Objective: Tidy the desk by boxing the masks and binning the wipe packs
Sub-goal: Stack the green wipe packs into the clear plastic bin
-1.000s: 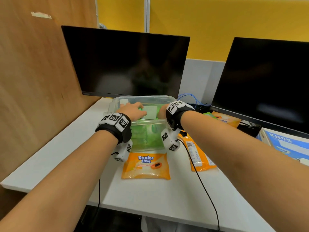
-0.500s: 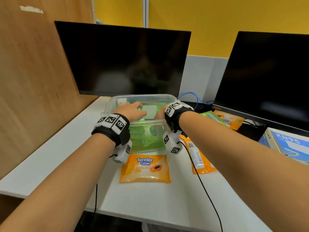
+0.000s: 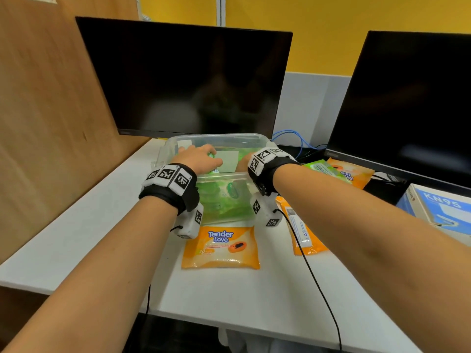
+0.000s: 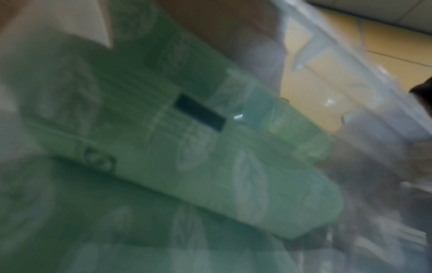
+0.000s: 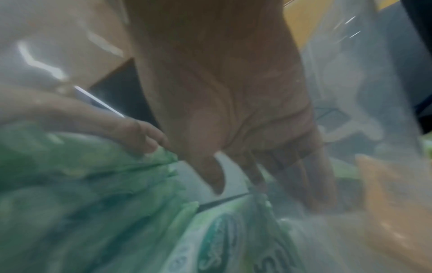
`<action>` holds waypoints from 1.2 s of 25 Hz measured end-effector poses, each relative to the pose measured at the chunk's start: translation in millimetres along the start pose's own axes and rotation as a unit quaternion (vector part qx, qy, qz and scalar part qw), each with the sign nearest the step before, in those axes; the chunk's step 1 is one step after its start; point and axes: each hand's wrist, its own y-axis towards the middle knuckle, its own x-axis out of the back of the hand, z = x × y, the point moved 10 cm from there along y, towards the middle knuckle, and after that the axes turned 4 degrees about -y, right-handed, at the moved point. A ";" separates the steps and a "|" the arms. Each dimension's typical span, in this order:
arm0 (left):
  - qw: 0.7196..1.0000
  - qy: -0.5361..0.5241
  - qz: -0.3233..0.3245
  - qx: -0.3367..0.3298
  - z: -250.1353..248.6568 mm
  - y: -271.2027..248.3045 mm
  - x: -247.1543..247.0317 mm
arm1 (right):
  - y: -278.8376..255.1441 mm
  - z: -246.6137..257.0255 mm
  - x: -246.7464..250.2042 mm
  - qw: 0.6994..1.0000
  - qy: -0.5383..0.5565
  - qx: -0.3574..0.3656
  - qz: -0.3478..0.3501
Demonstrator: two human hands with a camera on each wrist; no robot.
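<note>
A clear plastic bin (image 3: 216,137) stands in front of the left monitor, with green wipe packs (image 3: 224,200) piled inside. Both hands are down in it. My left hand (image 3: 197,159) curls over the left end of the topmost green pack (image 3: 228,161), which has a pale label. My right hand (image 3: 244,159) is at that pack's right end, mostly hidden by the wristband. In the right wrist view the right hand (image 5: 184,162) has its thumb on a pack's crimped edge (image 5: 105,184) and straight fingers pointing down beside it. The left wrist view is blurred and shows a green pack (image 4: 210,147) under the palm.
An orange wipe pack (image 3: 220,247) lies in front of the bin and another (image 3: 303,230) under my right forearm. A green pack (image 3: 323,167) and an orange pack (image 3: 350,171) lie to the right. A blue KN95 mask box (image 3: 438,207) sits at the far right. Blue cables (image 3: 293,138) run behind.
Both hands have stayed in the bin on the top green pack, with barely any shift. The view has tilted slightly.
</note>
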 end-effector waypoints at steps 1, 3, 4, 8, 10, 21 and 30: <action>1.000 -0.002 -0.001 0.000 1.2 0.6 -0.2 | 5.1 -3.2 1.5 0.995 0.097 -0.004 -0.011; 1.000 0.003 -0.004 -0.001 1.6 0.1 1.0 | 23.0 -29.9 16.8 0.943 0.328 -0.033 -0.050; 1.000 0.000 0.000 0.001 1.6 0.4 0.3 | 24.6 -50.8 29.4 0.909 0.405 -0.050 -0.081; 1.000 -0.002 0.010 0.001 -2.2 3.4 -1.8 | 30.2 -166.8 29.1 0.884 0.379 -0.209 -0.177; 1.000 -0.008 0.012 0.000 -3.2 4.1 -3.3 | 42.1 -196.4 -16.6 0.924 0.255 -0.265 -0.106; 0.997 -0.056 -0.044 -0.025 -11.7 0.1 12.3 | 58.3 -253.0 -141.1 0.921 0.178 -0.345 0.039; 0.999 -0.012 -0.026 -0.021 -18.3 -8.1 12.1 | 11.5 -219.1 -89.8 0.920 0.220 -0.323 -0.028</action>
